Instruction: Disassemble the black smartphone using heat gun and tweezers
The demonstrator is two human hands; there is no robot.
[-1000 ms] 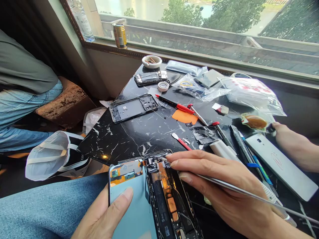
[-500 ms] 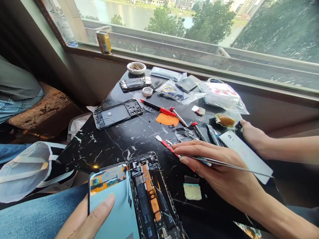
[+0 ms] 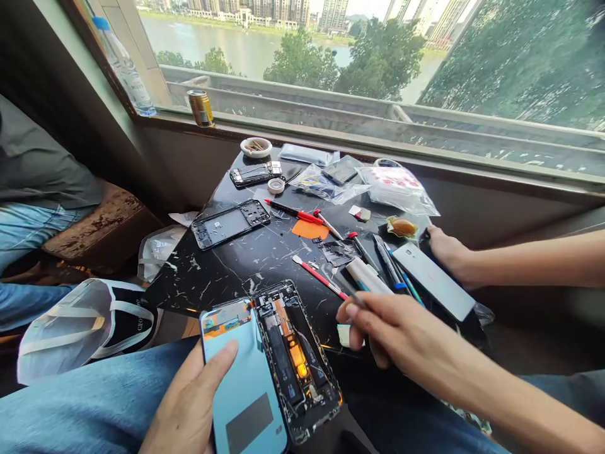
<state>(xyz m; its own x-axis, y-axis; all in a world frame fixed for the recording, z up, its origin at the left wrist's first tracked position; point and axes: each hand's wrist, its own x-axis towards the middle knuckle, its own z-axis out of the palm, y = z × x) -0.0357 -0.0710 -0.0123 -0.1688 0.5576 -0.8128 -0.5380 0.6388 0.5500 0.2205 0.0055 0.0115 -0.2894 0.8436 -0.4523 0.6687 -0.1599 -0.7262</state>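
Note:
My left hand (image 3: pixel 193 384) grips an opened phone by its detached screen (image 3: pixel 243 359), thumb flat on the screen's pale blue back. Folded out beside the screen is the phone body (image 3: pixel 300 366), showing dark parts and an orange flex strip. My right hand (image 3: pixel 397 325) is pinched closed to the right of the phone. Slim metal tweezers (image 3: pixel 358 299) sit in its fingers, mostly hidden by them. Just beyond the fingertips lies a red stick with a white tip (image 3: pixel 316 275). Under the hand is a small pale pad (image 3: pixel 347 335), partly covered.
Another person's hand (image 3: pixel 447 249) rests at the table's right edge, near a white phone back panel (image 3: pixel 435 280). An empty phone frame (image 3: pixel 231 224), red-capped screwdrivers (image 3: pixel 362 246), an orange sheet (image 3: pixel 309 229) and plastic bags (image 3: pixel 397 186) cover the black table (image 3: pixel 227 274).
My right hand has drawn back toward me and turned, so less of the tweezers shows. The view has shifted, and the phone in my left hand appears farther right, with more of it in sight.

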